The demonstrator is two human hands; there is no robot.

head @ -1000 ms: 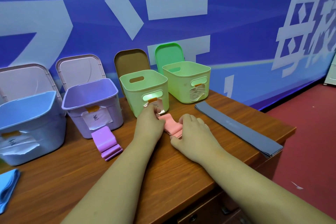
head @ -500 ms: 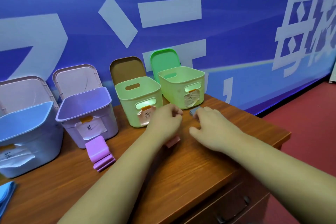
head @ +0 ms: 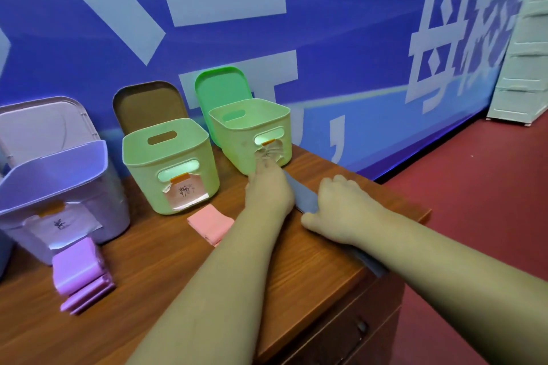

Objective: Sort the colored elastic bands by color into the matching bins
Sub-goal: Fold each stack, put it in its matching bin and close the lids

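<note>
Three whole bins (head: pixel 59 187) (head: pixel 142 187) (head: pixel 237 142), three lids (head: pixel 44 124) (head: pixel 148 107) (head: pixel 222 89), three folded bands (head: pixel 78 270) (head: pixel 210 224) (head: pixel 305 201) and two hands (head: pixel 268 190) (head: pixel 341 207).

Grey band (head: pixel 305 201), pink band (head: pixel 210 224), purple band (head: pixel 78 272), lilac bin (head: pixel 59 175), pale green bin (head: pixel 169 157), second pale green bin (head: pixel 249 127), wood-grain brown table (head: pixel 178 275)

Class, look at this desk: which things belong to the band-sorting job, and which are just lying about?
Belong to the job: grey band, with the left hand and right hand on it; pink band; purple band; purple bin; nearer green bin; farther green bin.
Just lying about: white drawer unit on the floor; blue banner behind the desk.
</note>
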